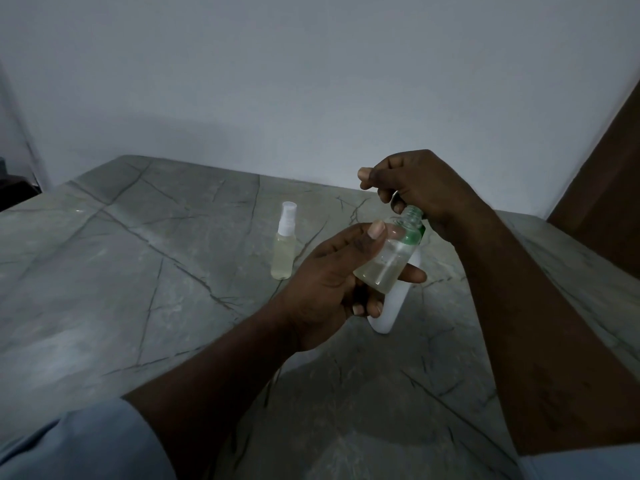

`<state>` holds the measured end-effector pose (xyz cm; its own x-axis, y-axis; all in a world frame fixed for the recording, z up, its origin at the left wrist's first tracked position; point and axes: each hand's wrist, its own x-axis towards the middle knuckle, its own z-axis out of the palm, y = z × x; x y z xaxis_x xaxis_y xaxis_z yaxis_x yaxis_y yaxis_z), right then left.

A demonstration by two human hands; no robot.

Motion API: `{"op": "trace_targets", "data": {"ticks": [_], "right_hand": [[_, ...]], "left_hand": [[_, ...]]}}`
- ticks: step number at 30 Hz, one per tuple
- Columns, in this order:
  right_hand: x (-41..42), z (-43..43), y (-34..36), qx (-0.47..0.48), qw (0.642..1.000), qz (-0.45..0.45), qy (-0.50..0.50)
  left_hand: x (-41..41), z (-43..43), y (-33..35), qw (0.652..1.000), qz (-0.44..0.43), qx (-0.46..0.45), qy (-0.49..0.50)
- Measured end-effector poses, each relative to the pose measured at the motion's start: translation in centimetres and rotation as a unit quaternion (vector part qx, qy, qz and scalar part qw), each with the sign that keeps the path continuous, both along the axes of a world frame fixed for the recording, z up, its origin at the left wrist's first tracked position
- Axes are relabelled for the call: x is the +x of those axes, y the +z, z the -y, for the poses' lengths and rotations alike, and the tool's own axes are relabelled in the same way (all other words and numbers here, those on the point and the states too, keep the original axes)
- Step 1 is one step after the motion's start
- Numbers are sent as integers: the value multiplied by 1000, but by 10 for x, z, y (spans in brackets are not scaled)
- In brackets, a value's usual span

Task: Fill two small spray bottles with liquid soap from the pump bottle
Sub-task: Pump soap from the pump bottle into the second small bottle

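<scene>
Over a marble table (138, 271), the left hand (332, 282) tilts an open bottle (391, 258) — fingers wrapped round it — while the right hand (419, 188), fingers curled, works at its neck.

One capped spray bottle (284, 242) stands upright on the tabletop (138, 258), left of both hands and apart from them. The left hand (332, 285) holds a second, uncapped spray bottle (389, 256), tilted, above the tabletop. The right hand (415, 188) sits at that bottle's neck. A larger bottle (389, 311) stands on the tabletop directly behind the held one.
</scene>
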<state>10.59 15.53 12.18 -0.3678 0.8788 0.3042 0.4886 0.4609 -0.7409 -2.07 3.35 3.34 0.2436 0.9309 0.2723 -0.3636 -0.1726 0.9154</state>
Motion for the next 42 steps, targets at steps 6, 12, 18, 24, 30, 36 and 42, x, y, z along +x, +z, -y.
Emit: {"op": "trace_targets", "data": {"ticks": [6, 12, 18, 24, 30, 36, 42], "right_hand": [[0, -5, -3, -28, 1000, -9, 6], [-1, -7, -7, -56, 998, 7, 13], [0, -3, -3, -27, 1000, 4, 2], [1, -1, 0, -9, 1000, 10, 1], [0, -4, -6, -51, 998, 29, 16], [0, -2, -4, -38, 999, 29, 11], [0, 2, 3, 2, 1000, 30, -7]], "left_hand": [[0, 1, 0, 1000, -2, 2, -3], [0, 3, 1, 1000, -18, -3, 1], [0, 1, -1, 1000, -6, -5, 0], [0, 0, 1, 1000, -11, -1, 1], [-1, 1, 0, 1000, -17, -3, 0], [-1, -1, -2, 1000, -12, -4, -2], [-1, -1, -1, 1000, -2, 5, -8]]}}
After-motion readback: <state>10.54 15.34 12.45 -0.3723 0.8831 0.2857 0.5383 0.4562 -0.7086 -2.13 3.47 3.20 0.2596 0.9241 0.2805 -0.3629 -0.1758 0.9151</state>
